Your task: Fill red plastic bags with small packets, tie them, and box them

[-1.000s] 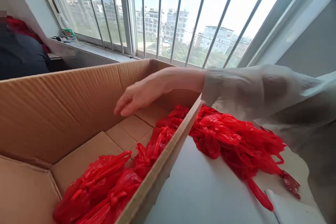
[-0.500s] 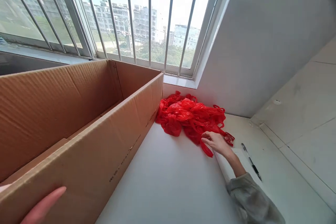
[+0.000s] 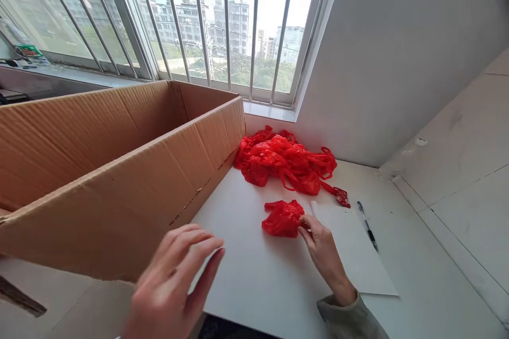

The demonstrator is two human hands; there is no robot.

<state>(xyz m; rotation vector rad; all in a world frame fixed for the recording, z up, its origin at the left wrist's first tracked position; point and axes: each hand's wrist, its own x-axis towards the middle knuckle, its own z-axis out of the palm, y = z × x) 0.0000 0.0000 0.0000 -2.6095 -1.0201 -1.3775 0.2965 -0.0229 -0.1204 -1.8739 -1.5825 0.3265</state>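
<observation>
My right hand pinches the right end of a crumpled red plastic bag that lies low over the white tabletop. My left hand is in front of the cardboard box, slightly blurred, with a gap between thumb and fingers and nothing held. Behind the held bag is a heap of red plastic bags against the wall. The open cardboard box stands on the left, its long side close to my left hand.
A sheet of white paper and a black pen lie right of my right hand. Near the heap is a small dark red packet. A barred window is behind the box. The white table has its front edge below.
My right hand has drawn one red bag out of the heap and toward me. My left hand has left the box's side and moved right, over the table's front. The view has shifted somewhat.
</observation>
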